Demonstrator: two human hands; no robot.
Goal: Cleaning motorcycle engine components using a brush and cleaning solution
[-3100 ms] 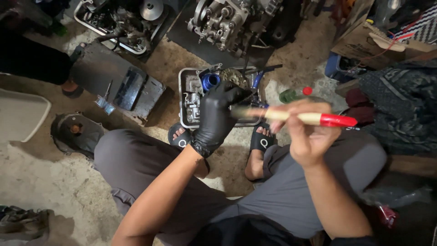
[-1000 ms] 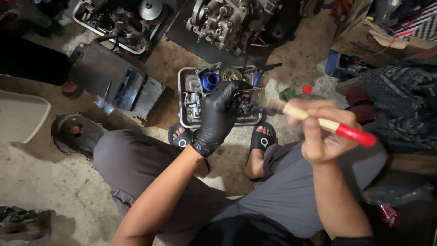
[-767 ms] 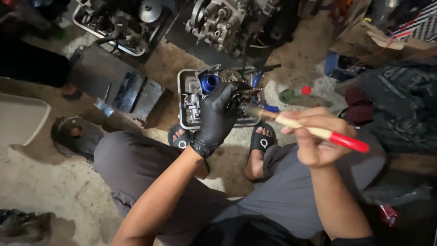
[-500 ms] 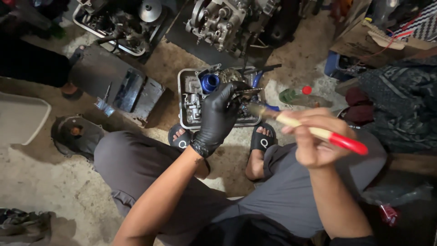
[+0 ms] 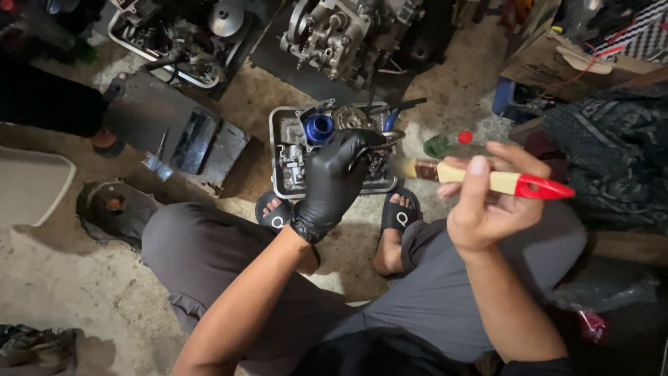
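Gripping wooden brush (image 5: 487,179), greasy metal part (image 5: 379,143).

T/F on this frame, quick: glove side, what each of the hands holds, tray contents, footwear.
1. The left hand wears a black glove. True.
2. The right hand holds a screwdriver. False: it holds a paintbrush with a pale handle and red end.
3. The gloved hand grips a small dark metal part above the metal tray. True.
4. A blue cylindrical part lies in the tray. True.
5. The person wears closed shoes. False: black sandals, toes showing.
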